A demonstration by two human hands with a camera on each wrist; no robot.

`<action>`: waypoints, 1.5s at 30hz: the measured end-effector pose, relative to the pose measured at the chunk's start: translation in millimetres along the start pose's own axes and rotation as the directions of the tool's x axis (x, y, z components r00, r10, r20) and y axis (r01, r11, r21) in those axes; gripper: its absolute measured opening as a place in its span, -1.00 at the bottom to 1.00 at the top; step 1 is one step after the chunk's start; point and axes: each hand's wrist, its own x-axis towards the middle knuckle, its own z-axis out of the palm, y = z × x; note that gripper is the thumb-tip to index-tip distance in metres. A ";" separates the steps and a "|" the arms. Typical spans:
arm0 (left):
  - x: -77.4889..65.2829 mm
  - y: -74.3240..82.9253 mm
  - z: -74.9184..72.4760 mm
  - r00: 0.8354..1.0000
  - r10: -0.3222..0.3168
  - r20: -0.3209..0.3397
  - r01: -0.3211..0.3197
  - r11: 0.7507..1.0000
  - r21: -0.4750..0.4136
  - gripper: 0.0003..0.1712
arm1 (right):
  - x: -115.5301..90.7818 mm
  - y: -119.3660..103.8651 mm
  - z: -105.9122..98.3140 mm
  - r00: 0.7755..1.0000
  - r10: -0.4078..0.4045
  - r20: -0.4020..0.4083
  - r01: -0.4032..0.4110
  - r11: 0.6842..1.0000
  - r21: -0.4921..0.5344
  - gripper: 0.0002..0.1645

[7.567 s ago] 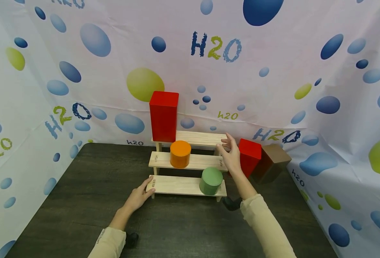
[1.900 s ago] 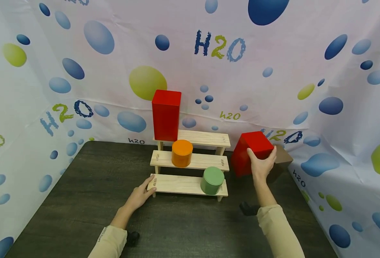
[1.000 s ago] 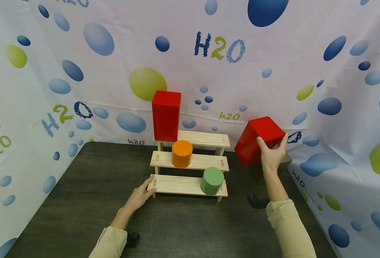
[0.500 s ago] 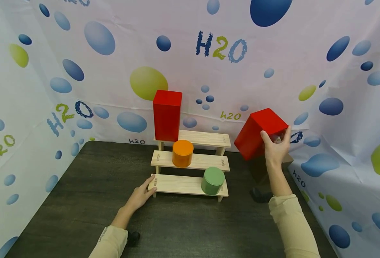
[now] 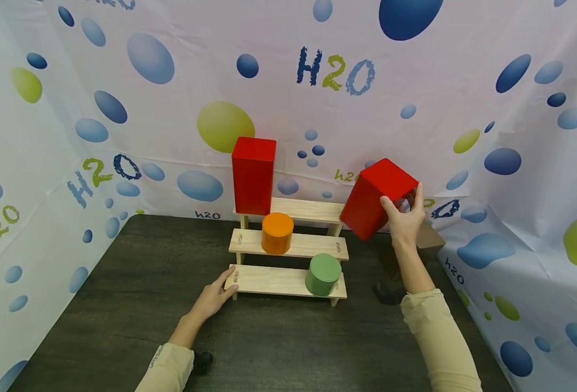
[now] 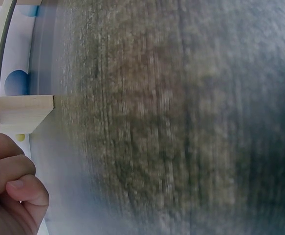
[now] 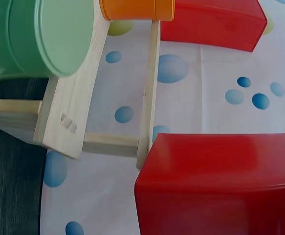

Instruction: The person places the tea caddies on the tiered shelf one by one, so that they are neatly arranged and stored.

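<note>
My right hand holds a tall red box between thumb and fingers. Tilted and off the table, this box hangs by the right end of the top step of a three-step wooden shelf. With my left hand I grip the left end of the bottom step; in the left wrist view its fingers are curled. A second red box stands upright at the top step's left. An orange round tin sits on the middle step, a green round tin on the bottom step's right.
A brown box stands on the dark table at the right, partly hidden behind my right hand. A patterned cloth backdrop hangs behind and along both sides.
Earlier my right hand was at the shelf's right side. It took the red box from the table, lifted it, and in the last half second carried it left. My left hand stayed put.
</note>
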 end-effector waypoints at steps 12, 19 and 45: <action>-1.4 -1.9 1.0 1.000 0.017 -0.011 -0.017 1.000 -0.012 -0.29 | -5.3 -0.9 23.3 0.984 -0.007 0.176 0.003 1.000 0.024 0.06; -1.4 -1.2 1.1 1.000 0.002 -0.012 -0.002 1.000 -0.010 -0.30 | -5.7 5.0 35.6 0.974 0.002 0.226 0.003 1.000 -0.021 0.02; -0.8 -1.3 0.4 1.000 -0.016 -0.004 0.016 0.999 -0.028 -0.30 | -2.6 -6.3 80.1 0.931 -0.009 0.364 -0.003 0.999 0.032 -0.13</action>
